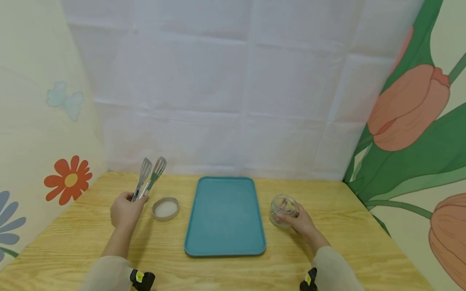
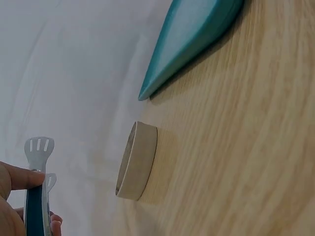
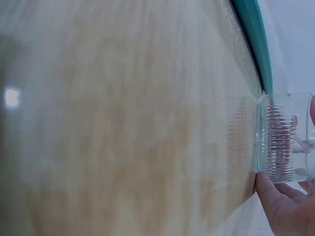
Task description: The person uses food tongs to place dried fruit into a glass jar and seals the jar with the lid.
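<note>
In the head view, my left hand [image 1: 125, 210] grips a pair of tongs [image 1: 157, 169] above the left side of the table. Their two slotted ends point up and stand apart. The left wrist view shows a dark teal handle [image 2: 34, 209] under the thumb. On the right, my right hand [image 1: 303, 223] holds a clear glass jar [image 1: 274, 212] around its side, with no lid on it. Ribbed glass and pinkish pieces [image 3: 280, 140] show in the right wrist view; their kind is unclear. The jar's base is at the table surface.
A blue-green tray [image 1: 225, 218] lies mid-table between the hands. Left of it sits a shallow round beige piece [image 1: 165, 209], rimmed and pale inside. The wooden table [image 1: 233, 273] ends at a white cloth backdrop [image 1: 204, 81], with printed panels at both sides.
</note>
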### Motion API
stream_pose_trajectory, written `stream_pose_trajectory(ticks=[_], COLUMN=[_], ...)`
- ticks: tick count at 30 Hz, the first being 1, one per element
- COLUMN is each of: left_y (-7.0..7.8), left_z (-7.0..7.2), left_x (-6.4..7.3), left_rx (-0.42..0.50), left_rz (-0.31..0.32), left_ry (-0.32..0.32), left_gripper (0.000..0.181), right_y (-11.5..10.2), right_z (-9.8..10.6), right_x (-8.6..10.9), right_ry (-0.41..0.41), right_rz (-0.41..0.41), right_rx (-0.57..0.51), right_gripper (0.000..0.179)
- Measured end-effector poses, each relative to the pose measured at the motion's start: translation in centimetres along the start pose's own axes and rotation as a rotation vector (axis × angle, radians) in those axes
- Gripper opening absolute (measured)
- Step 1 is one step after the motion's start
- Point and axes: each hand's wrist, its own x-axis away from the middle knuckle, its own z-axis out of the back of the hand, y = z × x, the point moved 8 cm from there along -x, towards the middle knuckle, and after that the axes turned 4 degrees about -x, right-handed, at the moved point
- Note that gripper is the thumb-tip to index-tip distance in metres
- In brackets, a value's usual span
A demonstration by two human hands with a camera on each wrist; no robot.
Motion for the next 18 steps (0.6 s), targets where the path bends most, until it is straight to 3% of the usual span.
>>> stream_pose_trajectory(ticks=[8, 18], left_y=[-2.4, -4.0], left_z=[-0.1, -0.4], left_x=[-0.8, -1.0], left_rx=[-0.081, -0.143], left_rz=[0.057, 0.092], left_ry=[-0.05, -0.072], left_gripper=[0.046, 0.043], right_y=[-0.2, -0.1], right_z=[0.1, 0.0], right_x=[0.0, 0.0], right_ry=[0.005, -0.006], right_rz=[0.011, 0.022], right_rx=[0.0, 0.006], right_gripper=[0.079, 0.08])
